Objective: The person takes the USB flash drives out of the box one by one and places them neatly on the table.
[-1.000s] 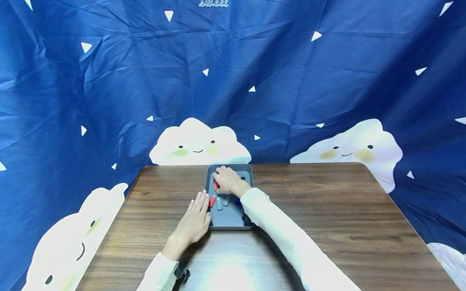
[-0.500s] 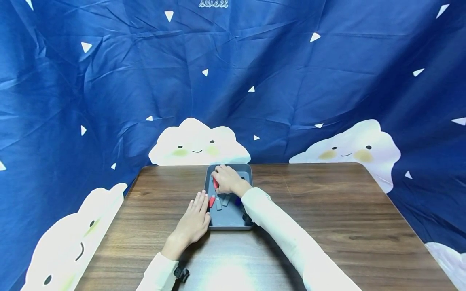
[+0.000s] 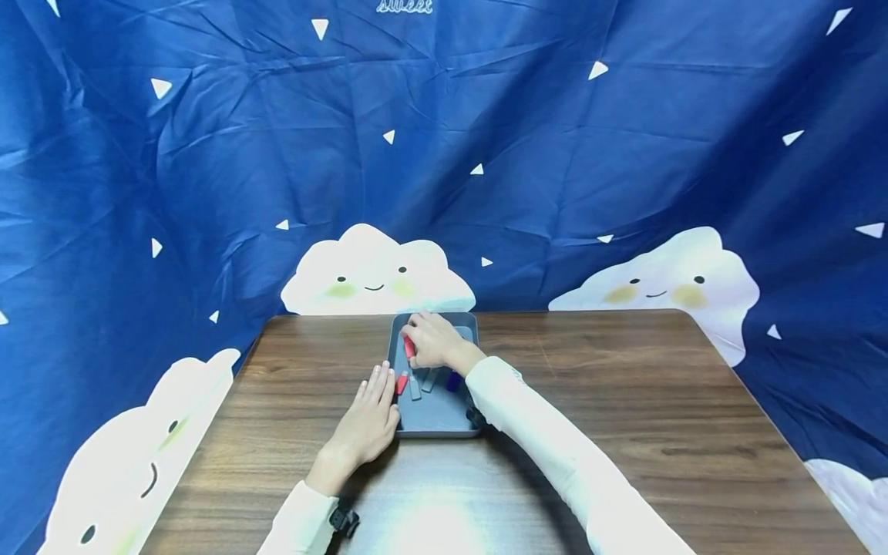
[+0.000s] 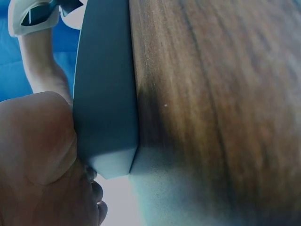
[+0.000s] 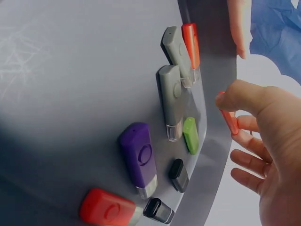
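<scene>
A grey tray [image 3: 433,420] stands on the table with several USB flash drives in it. My right hand [image 3: 435,341] is over its far part and pinches a red USB flash drive [image 5: 229,118] between thumb and fingertips, above the tray wall in the right wrist view. My left hand [image 3: 368,416] lies along the tray's left side with fingers straight, touching the rim. Below the right hand lie a purple flash drive [image 5: 139,155], two grey flash drives [image 5: 171,94], a red-orange one [image 5: 191,47], a green one [image 5: 191,135] and a larger red one [image 5: 107,207].
Two small black flash drives [image 5: 178,175] lie near the tray wall. The wooden table [image 3: 624,401] spreads to both sides of the tray. Behind it hangs a blue cloth [image 3: 520,154] with white clouds.
My right hand has shifted slightly, still pinching the red flash drive, and its sleeve has drawn right, so more of the purple flash drive shows. The left hand stays at the tray's side.
</scene>
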Demonstrator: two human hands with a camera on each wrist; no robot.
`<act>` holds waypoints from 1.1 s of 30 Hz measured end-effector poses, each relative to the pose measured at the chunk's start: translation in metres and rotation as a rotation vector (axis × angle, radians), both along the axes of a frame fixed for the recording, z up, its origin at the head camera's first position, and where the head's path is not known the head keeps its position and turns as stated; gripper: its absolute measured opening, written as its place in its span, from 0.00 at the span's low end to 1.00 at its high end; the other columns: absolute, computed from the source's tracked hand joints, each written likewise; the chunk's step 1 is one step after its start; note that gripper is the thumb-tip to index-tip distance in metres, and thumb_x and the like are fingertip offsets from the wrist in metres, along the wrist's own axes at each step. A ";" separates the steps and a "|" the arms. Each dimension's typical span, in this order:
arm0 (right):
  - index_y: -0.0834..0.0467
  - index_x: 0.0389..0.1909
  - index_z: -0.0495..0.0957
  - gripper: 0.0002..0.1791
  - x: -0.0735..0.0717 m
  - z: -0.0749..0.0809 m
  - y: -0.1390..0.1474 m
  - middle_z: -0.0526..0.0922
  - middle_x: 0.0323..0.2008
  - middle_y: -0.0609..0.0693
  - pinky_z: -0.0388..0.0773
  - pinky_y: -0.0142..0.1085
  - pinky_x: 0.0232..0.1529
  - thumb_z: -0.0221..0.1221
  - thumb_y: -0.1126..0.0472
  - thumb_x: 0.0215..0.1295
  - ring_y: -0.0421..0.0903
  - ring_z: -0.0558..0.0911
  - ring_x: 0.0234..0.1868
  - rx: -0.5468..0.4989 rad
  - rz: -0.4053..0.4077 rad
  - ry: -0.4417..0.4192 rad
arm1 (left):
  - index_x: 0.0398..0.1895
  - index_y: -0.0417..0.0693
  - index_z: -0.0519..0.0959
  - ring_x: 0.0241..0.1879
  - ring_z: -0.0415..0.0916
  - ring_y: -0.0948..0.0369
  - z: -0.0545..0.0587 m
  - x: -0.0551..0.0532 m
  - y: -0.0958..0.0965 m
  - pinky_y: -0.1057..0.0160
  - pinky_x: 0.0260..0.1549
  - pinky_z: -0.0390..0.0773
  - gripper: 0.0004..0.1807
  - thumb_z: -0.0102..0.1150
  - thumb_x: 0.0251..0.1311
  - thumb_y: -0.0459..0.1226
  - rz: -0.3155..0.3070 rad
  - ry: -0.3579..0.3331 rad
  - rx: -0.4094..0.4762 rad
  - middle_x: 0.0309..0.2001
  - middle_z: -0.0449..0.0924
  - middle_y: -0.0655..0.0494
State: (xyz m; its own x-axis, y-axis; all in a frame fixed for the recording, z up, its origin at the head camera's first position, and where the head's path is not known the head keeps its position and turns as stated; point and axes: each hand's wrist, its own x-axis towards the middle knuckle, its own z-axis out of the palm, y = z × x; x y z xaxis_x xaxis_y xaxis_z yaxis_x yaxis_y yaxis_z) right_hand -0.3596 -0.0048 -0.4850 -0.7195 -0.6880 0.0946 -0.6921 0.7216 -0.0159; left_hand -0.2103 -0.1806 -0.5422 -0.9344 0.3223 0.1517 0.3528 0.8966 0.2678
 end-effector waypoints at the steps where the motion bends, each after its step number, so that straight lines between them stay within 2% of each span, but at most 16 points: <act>1: 0.56 0.66 0.82 0.32 0.001 0.001 0.001 0.81 0.59 0.52 0.77 0.43 0.64 0.72 0.48 0.62 0.50 0.76 0.58 -0.007 0.003 0.002 | 0.83 0.30 0.54 0.86 0.46 0.41 -0.002 -0.001 -0.001 0.40 0.83 0.55 0.35 0.45 0.82 0.40 0.002 -0.002 -0.010 0.86 0.47 0.36; 11: 0.53 0.65 0.83 0.31 0.006 0.011 0.011 0.82 0.60 0.53 0.78 0.43 0.66 0.71 0.48 0.62 0.50 0.77 0.61 -0.040 0.015 0.003 | 0.84 0.32 0.52 0.87 0.43 0.43 0.001 0.000 0.001 0.41 0.84 0.53 0.35 0.43 0.82 0.41 0.004 -0.037 -0.011 0.87 0.45 0.38; 20: 0.53 0.66 0.83 0.31 0.009 0.019 0.018 0.82 0.61 0.53 0.78 0.44 0.67 0.71 0.48 0.61 0.50 0.77 0.61 -0.062 0.037 0.008 | 0.83 0.29 0.55 0.86 0.47 0.40 -0.001 -0.001 0.000 0.37 0.82 0.56 0.35 0.44 0.80 0.39 0.000 0.000 0.021 0.85 0.49 0.35; 25: 0.54 0.66 0.83 0.31 0.012 0.024 0.022 0.82 0.60 0.53 0.79 0.43 0.65 0.71 0.47 0.62 0.50 0.77 0.59 -0.080 0.045 0.014 | 0.83 0.30 0.54 0.86 0.46 0.42 -0.002 -0.002 0.000 0.39 0.83 0.56 0.35 0.42 0.81 0.41 0.006 0.008 0.001 0.86 0.49 0.36; 33: 0.54 0.65 0.83 0.31 0.014 0.025 0.031 0.82 0.59 0.51 0.79 0.43 0.64 0.70 0.47 0.61 0.48 0.77 0.58 -0.087 0.053 0.019 | 0.84 0.31 0.52 0.86 0.43 0.42 -0.001 -0.001 0.000 0.40 0.84 0.54 0.36 0.43 0.82 0.41 0.009 -0.030 -0.026 0.86 0.46 0.36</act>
State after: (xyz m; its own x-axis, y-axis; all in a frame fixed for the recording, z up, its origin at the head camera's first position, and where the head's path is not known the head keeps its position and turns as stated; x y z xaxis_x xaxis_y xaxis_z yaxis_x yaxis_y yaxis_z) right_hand -0.3453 0.0261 -0.4599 -0.6800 -0.7135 0.1689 -0.7299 0.6806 -0.0638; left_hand -0.2117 -0.1805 -0.5433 -0.9413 0.3173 0.1154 0.3368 0.9065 0.2546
